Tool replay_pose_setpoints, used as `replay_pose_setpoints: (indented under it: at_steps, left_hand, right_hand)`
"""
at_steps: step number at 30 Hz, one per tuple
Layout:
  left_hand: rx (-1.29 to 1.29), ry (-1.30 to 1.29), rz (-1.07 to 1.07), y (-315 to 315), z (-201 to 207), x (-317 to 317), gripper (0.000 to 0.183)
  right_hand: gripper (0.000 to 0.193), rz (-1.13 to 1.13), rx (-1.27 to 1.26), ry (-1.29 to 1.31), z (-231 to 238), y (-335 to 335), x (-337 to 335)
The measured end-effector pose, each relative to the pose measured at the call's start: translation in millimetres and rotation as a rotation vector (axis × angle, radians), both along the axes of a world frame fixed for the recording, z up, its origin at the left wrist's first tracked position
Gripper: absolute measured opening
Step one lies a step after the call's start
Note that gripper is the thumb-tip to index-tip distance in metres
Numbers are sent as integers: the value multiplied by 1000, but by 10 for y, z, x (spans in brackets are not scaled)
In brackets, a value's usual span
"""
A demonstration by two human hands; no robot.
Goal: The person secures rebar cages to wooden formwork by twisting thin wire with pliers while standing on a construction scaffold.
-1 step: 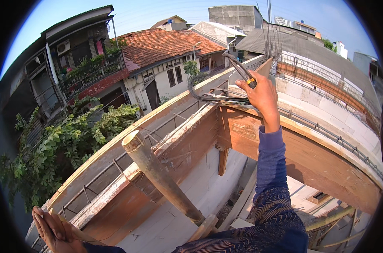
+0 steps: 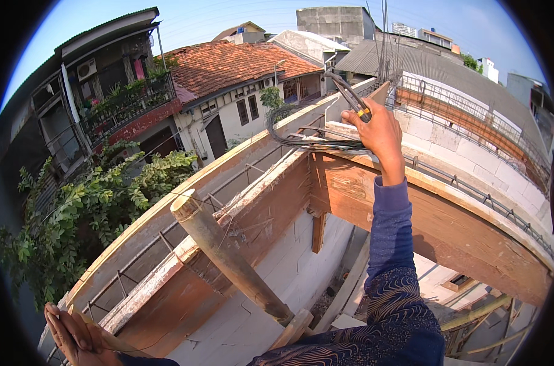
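Fingers of the right hand (image 2: 383, 131) are clamped on a dark metal hand tool with yellow-and-black grips (image 2: 353, 100), its far end jutting up and left beyond them. Just below them, a loose coil of thin dark wire (image 2: 275, 131) lies across the corner of the reddish-brown wooden formwork (image 2: 350, 180). At lower left, the left hand's (image 2: 82, 341) fingers lie close together; whether they grip anything, I cannot tell.
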State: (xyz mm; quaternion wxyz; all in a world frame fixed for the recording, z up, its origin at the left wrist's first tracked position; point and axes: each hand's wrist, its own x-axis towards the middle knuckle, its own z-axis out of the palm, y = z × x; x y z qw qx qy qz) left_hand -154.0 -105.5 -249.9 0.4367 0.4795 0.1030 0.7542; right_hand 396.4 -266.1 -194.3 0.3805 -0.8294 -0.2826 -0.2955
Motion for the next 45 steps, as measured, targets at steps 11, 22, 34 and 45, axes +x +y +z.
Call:
replay_pose_setpoints:
  at_steps: [11,22,34,45]
  left_hand:
    - [-6,44,-73,-173,115,235,34]
    - [-49,44,-68,-214,157,416,28]
    - [63,33,-315,-189,95,232,27]
    - [64,75,-328,-193,44,330,29]
  right_hand:
    - [63,-248,-490,413,-94,-1006,1178]
    - [54,-88,-580,386,-378,-1109,1081]
    - [94,-49,-608,436,-385,-1147,1183]
    - [76,-26,-388,441,-392,-1255,1050]
